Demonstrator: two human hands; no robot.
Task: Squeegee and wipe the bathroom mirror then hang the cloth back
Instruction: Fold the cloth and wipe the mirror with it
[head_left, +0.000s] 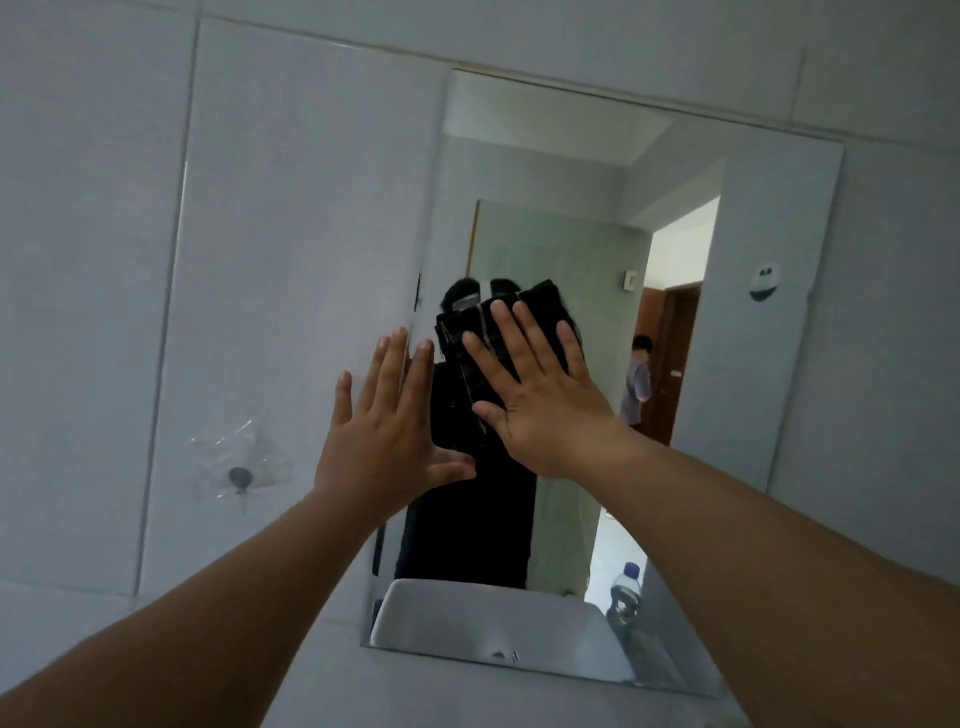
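A frameless mirror (727, 364) hangs on the white tiled wall. My right hand (540, 395) lies flat, fingers spread, pressing a folded dark checked cloth (467, 358) against the glass near the mirror's left side. My left hand (384, 436) is open with fingers apart, its palm flat at the mirror's left edge, partly on the tile, just left of the cloth. The cloth shows above and left of my right fingers; the rest is under the palm. No squeegee is in view.
A small grey hook (240, 478) on a clear adhesive pad sits on the tile to the left of the mirror. A round white wall fitting (764, 283) is at the right. The mirror reflects a white basin (493, 618), a plastic bottle (626, 592), a doorway and a person.
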